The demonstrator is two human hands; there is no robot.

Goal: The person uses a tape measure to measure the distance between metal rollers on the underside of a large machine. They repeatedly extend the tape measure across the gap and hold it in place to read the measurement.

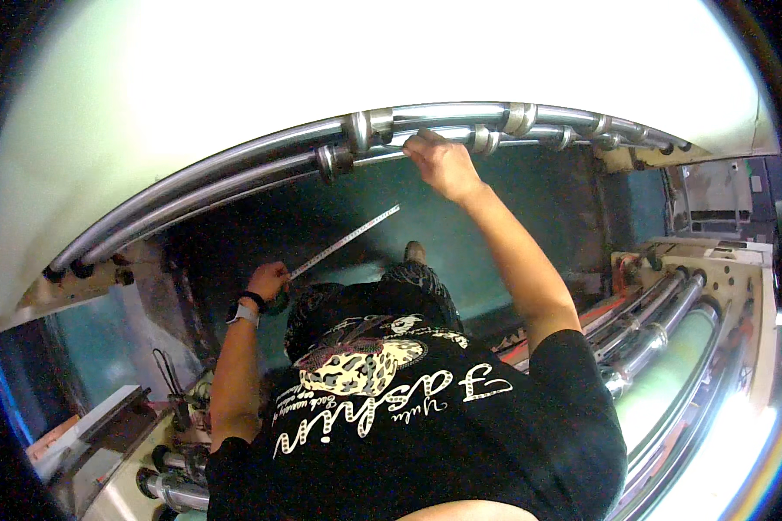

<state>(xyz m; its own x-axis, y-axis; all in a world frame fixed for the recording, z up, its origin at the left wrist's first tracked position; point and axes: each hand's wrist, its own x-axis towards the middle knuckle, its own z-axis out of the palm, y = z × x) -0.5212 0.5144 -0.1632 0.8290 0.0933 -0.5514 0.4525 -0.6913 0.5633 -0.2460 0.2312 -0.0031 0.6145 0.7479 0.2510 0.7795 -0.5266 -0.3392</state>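
My left hand (pixel 269 282) is closed around a tape measure, low at the left of my body. Its white blade (pixel 343 241) sticks out up and to the right, the free end hanging in the air below the shafts. My right hand (pixel 443 165) reaches up to the lower metal shaft (pixel 374 158), its fingers curled in and pressed together there. Whether they grip the shaft or something small is hidden. Beside that hand, to the left, sit a ring collar (pixel 334 162) on the lower shaft and another collar (pixel 369 128) on the upper shaft (pixel 447 113).
A large white sheet (pixel 365 52) spans the area beyond the shafts. More collars (pixel 487 139) sit along the shafts to the right. Behind me at the right stands a machine with rollers (pixel 669 347); more rollers (pixel 178 491) are at the lower left. Below is a dark green floor (pixel 513 226).
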